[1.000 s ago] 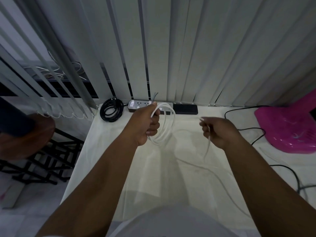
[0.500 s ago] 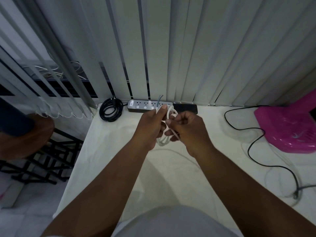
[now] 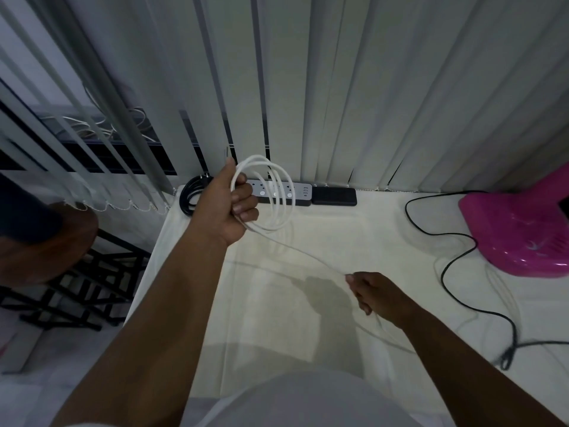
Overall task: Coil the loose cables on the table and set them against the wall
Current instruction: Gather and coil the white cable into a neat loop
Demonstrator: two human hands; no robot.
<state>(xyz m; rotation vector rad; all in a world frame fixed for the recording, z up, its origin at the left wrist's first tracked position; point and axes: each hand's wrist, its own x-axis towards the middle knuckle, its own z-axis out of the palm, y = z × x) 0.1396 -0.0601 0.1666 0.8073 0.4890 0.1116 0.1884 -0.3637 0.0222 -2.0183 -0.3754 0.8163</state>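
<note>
My left hand [image 3: 228, 204] is raised near the back of the table and grips a white cable [image 3: 278, 195] wound into several loops. From the loops one strand runs down and to the right into my right hand [image 3: 374, 295], which pinches it low over the table. Past that hand the white cable trails off toward the right. A loose black cable [image 3: 446, 269] snakes over the right side of the table. A coiled black cable [image 3: 189, 195] lies at the back left corner against the blinds.
A grey power strip [image 3: 300, 191] and a black box [image 3: 334, 197] lie along the back edge under the vertical blinds [image 3: 338, 87]. A pink plastic object [image 3: 520, 232] sits at the right. The white table [image 3: 277, 303] ends at its left edge, with a black rack [image 3: 86, 291] below.
My right hand left the coil and moved down and to the right along the cable, pulling a strand taut. My left hand rose a little with the loops.
</note>
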